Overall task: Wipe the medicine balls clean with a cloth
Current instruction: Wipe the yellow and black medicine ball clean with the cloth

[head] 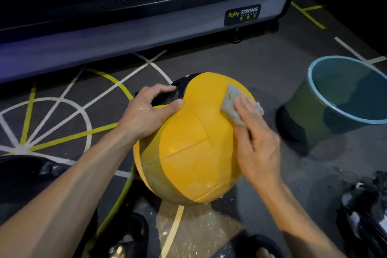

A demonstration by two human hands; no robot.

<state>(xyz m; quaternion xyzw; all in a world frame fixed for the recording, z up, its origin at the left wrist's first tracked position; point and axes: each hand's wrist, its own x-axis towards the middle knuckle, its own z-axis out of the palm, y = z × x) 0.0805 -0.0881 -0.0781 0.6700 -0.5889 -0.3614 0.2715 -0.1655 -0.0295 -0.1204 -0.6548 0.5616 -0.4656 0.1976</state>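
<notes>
Sitting on the dark floor [261, 65] just beyond two black sandals [134, 234], a round yellow medicine ball [188, 153] with no long axis, its black panel [182, 88] facing away and up. Resting on the ball's upper left, the left hand [146, 111], fingers curled over the black panel's edge and gripping; pressing flat on the upper right, the right hand [257, 138], fingers straight, holding a grey cloth [232, 104] against the yellow surface. Standing further right, a blue-rimmed bucket [326, 109] holding water, with yellow and white floor lines [62, 115] spreading left and a grey machine base [146, 33] marked BODY STRONG lying behind in dim light.
</notes>
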